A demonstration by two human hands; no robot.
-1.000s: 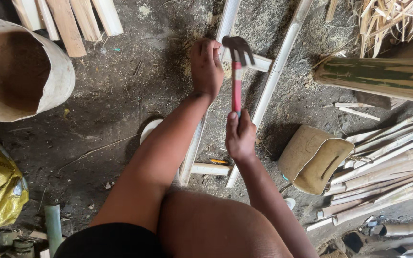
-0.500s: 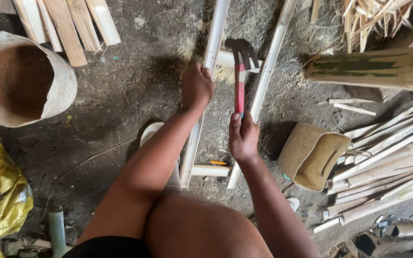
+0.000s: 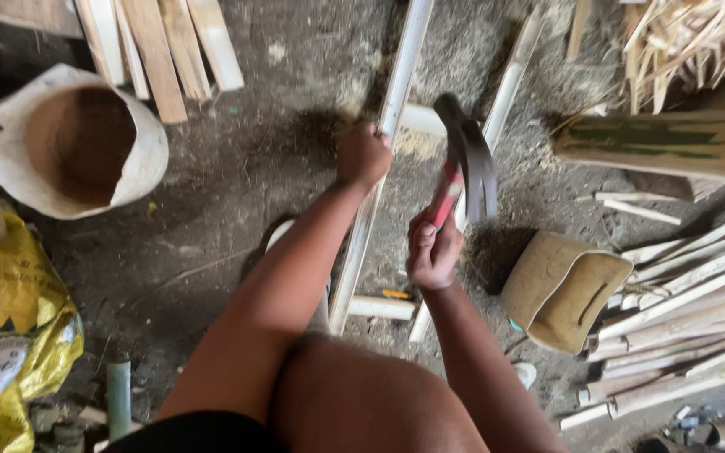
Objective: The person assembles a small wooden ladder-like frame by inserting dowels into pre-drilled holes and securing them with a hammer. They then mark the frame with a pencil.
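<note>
Hammer: half a second ago it lay low, its head down by the short cross piece between the two long strips. Now it is lifted up, and the dark claw head is blurred and closer to the camera.
Right hand: it has pulled the red handle up and back a little, toward the knee.
Left hand: a second ago it was up beside the hammer head; now it sits lower on the left bamboo strip.
</note>
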